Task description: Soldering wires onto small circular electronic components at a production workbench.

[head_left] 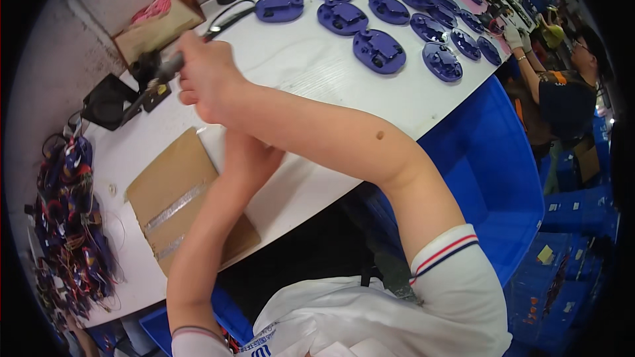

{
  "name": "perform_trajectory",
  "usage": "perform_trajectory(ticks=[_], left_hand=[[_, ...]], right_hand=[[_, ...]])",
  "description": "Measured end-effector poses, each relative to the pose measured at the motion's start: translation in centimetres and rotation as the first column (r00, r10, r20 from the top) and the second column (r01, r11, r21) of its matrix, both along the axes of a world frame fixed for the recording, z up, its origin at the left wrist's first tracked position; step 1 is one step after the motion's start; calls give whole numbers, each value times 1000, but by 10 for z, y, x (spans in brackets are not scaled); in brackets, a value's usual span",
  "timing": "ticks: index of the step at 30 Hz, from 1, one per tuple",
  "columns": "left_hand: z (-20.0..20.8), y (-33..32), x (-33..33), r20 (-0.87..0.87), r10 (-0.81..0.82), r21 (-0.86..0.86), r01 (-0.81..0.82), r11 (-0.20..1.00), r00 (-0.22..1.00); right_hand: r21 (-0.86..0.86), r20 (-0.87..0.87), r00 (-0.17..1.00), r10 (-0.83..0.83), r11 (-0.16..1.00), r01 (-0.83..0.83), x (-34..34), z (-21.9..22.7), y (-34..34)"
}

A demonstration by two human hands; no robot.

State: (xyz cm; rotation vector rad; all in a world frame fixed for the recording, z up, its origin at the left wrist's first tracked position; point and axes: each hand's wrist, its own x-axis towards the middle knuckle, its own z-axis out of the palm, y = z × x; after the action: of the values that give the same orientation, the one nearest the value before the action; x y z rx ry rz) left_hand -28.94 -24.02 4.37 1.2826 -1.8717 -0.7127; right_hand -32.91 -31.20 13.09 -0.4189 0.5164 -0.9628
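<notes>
My right hand reaches across to the left, its fingers wrapped round a grey, rod-shaped tool. A looped black cord rises behind this hand. The tool's end is blurred, so its exact kind is unclear. It points at a black stand with a square base, beside a dark rounded part. Under my right forearm lies my left hand, near the cardboard sheet; its fingers are mostly hidden.
Several purple oval shells lie across the white table. A bundle of wired parts is at the left edge, a cardboard box by the wall. Blue bins stand at right. A gloved co-worker works at far right.
</notes>
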Motion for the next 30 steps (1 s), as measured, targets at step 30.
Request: perform_trajectory(ticks=[30], left_hand=[[4,168,116,429,501,-136,-495,858,752]], right_hand=[[33,34,999,-31,999,30,-21,-75,34]])
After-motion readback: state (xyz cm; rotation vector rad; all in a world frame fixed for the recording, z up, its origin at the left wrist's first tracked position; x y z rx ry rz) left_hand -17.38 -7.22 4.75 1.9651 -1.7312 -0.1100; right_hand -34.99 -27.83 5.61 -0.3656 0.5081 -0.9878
